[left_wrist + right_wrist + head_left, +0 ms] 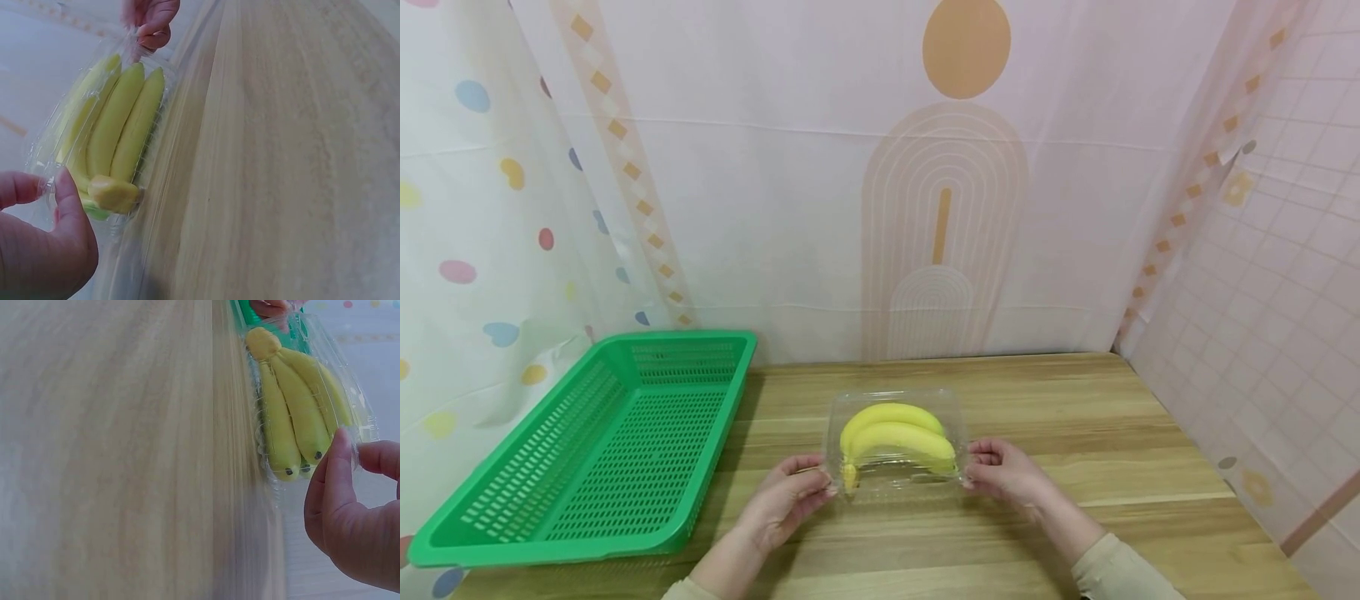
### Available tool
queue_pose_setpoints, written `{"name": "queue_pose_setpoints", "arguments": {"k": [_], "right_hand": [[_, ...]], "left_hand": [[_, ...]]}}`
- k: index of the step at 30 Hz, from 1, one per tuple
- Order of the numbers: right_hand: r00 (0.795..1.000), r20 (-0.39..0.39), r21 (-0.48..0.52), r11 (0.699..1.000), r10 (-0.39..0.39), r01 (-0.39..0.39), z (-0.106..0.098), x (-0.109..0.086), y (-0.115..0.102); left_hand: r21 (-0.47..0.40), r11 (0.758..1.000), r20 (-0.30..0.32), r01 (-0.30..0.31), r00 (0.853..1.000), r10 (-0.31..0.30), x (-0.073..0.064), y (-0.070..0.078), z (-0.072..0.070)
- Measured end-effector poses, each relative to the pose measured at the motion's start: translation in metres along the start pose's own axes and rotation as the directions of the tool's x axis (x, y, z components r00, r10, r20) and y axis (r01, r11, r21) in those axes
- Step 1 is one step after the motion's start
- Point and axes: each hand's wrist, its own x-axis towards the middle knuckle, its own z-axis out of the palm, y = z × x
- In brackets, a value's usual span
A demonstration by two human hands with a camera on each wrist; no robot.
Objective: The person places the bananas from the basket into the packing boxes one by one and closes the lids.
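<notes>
A clear plastic clamshell box (pixel 895 492) with a bunch of yellow bananas (pixel 901 437) inside is in the middle of the head view. My left hand (pixel 782 498) pinches its left edge between thumb and fingers. On the opposite edge, my right hand (pixel 1009 473) pinches the plastic the same way. In the left wrist view the bananas (pixel 119 125) lie side by side under the transparent lid, their stem end toward the left hand (pixel 47 244). Dark tips of the bananas (pixel 300 406) point toward the right hand (pixel 356 506) in the right wrist view.
A green plastic basket (pixel 688 500) with slotted walls stands at the left of the wooden table (pixel 1075 533). Behind the table hangs a patterned curtain (pixel 775 208), and more printed cloth (pixel 1285 275) borders the right side.
</notes>
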Motion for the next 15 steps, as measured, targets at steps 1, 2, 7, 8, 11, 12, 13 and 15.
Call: {"name": "queue_pose_setpoints", "arguments": {"k": [1, 2, 7, 8, 11, 12, 13, 15], "right_hand": [[1.0, 0.001, 0.003, 1.0, 0.001, -0.001, -0.0003, -0.0002, -0.0001], [1.0, 0.002, 0.005, 1.0, 0.0, 0.0, -0.0004, -0.0006, -0.0003], [1.0, 0.013, -0.001, 1.0, -0.007, 0.007, -0.0015, -0.0018, -0.0014], [1.0, 0.017, -0.003, 1.0, -0.011, 0.011, -0.0018, -0.0021, -0.0017], [1.0, 0.023, -0.012, 1.0, -0.019, 0.02, -0.0027, -0.003, -0.0029], [0.999, 0.025, -0.012, 1.0, -0.023, 0.023, -0.003, -0.0035, -0.0036], [0.999, 0.024, -0.019, 0.999, -0.026, 0.027, -0.0035, -0.0039, -0.0042], [0.999, 0.017, -0.037, 0.999, -0.038, 0.038, -0.0045, -0.0045, -0.0056]], "left_hand": [[-0.002, 1.0, 0.005, 0.0, 1.0, 0.0, -0.0002, 0.0003, -0.0002], [-0.004, 1.0, 0.008, 0.0, 1.0, 0.0, -0.0003, 0.0005, -0.0004], [-0.012, 1.0, 0.034, 0.007, 0.999, -0.006, -0.0009, 0.0017, -0.002], [-0.009, 1.0, 0.042, 0.008, 0.999, -0.007, -0.0009, 0.0018, -0.0027], [0.009, 1.0, 0.056, 0.018, 0.998, -0.018, -0.001, 0.0031, -0.0045], [0.015, 1.0, 0.052, 0.021, 0.998, -0.022, -0.0009, 0.0037, -0.005], [0.024, 0.999, 0.045, 0.025, 0.999, -0.026, -0.0011, 0.0046, -0.0052], [0.055, 0.998, 0.022, 0.017, 1.0, -0.018, -0.0006, 0.0063, -0.0057]]}}
